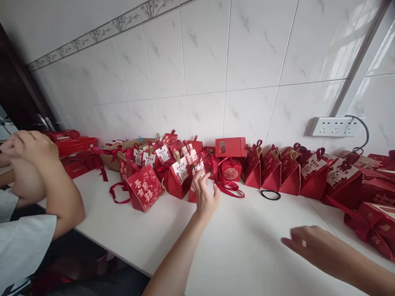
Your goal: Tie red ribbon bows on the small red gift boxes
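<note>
My left hand (206, 195) is raised over the white table, its fingers apart and nothing visible in it. Just beyond it stands a small red gift box (191, 195), partly covered by the fingers; I cannot tell whether they touch. Close by are a red and white gift box (179, 176) with a ribbon loop on top and a tilted red gift box (144, 188) with pale lettering. Above the table on the right is my right hand (314, 242), blurred by motion. A tiny pale patch shows at its fingers; what it is stays unclear.
Triangular red gift boxes (288, 172) stand in a row by the tiled wall. A black ring-shaped band (270, 195) lies before them. A red box with a window (230, 147) rests on others. Another person's arms (46, 172) lean at the left. A power strip (335, 126) is on the wall.
</note>
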Motion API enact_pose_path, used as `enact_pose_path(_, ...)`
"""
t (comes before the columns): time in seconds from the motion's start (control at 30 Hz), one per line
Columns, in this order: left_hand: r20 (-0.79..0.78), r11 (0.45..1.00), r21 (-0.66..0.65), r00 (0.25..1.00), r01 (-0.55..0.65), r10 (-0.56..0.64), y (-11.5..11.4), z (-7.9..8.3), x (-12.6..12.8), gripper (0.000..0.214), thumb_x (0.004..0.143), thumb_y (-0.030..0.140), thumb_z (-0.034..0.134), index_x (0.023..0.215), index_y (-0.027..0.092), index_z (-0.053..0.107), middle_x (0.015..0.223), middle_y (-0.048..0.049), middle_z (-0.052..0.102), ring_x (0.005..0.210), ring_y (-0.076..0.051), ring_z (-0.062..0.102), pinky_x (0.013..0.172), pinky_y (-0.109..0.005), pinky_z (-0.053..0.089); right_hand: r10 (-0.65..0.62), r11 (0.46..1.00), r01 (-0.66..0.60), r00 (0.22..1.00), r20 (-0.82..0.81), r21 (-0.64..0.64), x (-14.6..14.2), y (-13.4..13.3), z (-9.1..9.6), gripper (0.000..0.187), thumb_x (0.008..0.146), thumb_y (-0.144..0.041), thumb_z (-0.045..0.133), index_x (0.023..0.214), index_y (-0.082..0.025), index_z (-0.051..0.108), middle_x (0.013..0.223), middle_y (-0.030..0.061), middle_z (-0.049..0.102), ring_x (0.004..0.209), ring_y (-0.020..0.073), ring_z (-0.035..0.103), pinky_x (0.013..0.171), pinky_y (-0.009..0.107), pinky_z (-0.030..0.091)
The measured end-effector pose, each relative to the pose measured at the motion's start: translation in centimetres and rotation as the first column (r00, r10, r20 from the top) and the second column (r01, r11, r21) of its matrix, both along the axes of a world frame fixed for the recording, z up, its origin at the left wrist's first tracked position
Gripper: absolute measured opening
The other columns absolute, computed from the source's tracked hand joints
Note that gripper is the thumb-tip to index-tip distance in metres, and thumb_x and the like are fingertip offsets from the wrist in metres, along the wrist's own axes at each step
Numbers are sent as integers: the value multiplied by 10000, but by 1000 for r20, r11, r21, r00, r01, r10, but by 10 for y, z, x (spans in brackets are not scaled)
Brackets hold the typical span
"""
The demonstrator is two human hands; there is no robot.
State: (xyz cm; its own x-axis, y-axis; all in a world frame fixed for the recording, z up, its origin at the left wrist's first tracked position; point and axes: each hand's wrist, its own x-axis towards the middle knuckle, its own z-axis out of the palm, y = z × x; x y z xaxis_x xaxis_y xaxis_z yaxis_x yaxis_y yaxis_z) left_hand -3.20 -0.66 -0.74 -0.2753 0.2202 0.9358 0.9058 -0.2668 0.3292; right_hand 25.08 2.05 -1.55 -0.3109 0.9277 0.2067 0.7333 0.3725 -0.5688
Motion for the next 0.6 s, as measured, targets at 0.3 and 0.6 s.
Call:
enact_pose_path(0.3,154,985,159,987,-64,39,-10,6,-56,292,836,207,455,1122,213,396,1261,-154,419,1235,-263,412,1037,-484,338,50,966,-131,942,-331,-225,-72,-1,-12,511,759,-675,368,638,-207,535,672,44,597,584,183,509,563,290,419)
enact_pose_path(0.6,392,982,-153,905,-112,165,-55,-17,-171,291,720,100,506,993,195,544,1062,-79,561,1018,-213,546,902,-389,474,23,936,-102,973,-231,-336,-72,2,-14,518,740,-659,339,658,-196,558,658,30,567,568,159,426,552,272,347)
